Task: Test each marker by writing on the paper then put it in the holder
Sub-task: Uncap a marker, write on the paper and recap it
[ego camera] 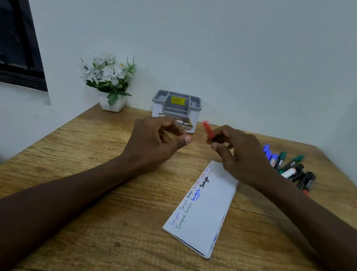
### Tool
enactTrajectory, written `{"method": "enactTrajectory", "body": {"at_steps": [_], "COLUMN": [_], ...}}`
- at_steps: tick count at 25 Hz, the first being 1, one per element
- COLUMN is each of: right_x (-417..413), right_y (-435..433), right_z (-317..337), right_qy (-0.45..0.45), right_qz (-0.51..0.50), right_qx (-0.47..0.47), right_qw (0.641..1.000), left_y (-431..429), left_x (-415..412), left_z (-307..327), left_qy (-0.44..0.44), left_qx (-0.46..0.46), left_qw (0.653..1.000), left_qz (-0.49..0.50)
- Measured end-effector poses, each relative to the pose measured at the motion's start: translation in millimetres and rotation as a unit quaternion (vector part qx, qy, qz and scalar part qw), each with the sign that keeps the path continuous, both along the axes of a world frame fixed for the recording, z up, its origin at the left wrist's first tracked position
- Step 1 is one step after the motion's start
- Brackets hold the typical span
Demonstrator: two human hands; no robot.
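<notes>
My right hand (238,153) grips a marker with a red cap (208,129), its red end pointing up and left toward the holder. My left hand (159,139) hovers just left of it with fingers curled and nothing seen in them. A folded white paper (210,209) with several handwritten words along its left edge lies on the wooden table (111,218) below my right hand. The grey and white holder (175,109) stands at the back against the wall, behind my hands. A pile of several markers (290,167) in blue, green, black and red lies to the right.
A white pot of artificial flowers (108,81) stands at the table's back left corner. A dark window (7,24) is on the left wall. The white walls close the table at the back and right.
</notes>
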State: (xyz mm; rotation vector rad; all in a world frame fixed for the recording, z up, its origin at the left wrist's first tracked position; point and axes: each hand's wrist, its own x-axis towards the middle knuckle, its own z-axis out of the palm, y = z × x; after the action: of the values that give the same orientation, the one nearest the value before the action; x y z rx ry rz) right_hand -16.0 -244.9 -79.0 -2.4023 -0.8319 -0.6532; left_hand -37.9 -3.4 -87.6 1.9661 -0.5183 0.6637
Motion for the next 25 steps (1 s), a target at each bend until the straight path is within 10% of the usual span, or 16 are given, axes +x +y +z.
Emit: {"method": "enactTrajectory", "body": {"at_steps": [5,9,25], "right_x": [23.8,71.5,171.3], "right_y": [19.5,38.9,69.7], "right_z": [17.3,46.0,54.6], "right_qy": [0.042,0.038,0.127], "right_qz": [-0.005,-0.05,-0.182], "right_qx": [0.198,0.34,0.159], "right_qw": [0.979,0.938,0.962], "left_y": [-3.3,1.7,2.7], "left_x": [-3.6,-1.6,2.5], "left_z": [-6.2,-6.7,-7.4], "left_qy": [0.07,0.103,0.114], "left_qx": [0.267,0.286,0.29], "left_qw": [0.946,0.925,0.921], "left_qz": [-0.169,-0.226,-0.233]}}
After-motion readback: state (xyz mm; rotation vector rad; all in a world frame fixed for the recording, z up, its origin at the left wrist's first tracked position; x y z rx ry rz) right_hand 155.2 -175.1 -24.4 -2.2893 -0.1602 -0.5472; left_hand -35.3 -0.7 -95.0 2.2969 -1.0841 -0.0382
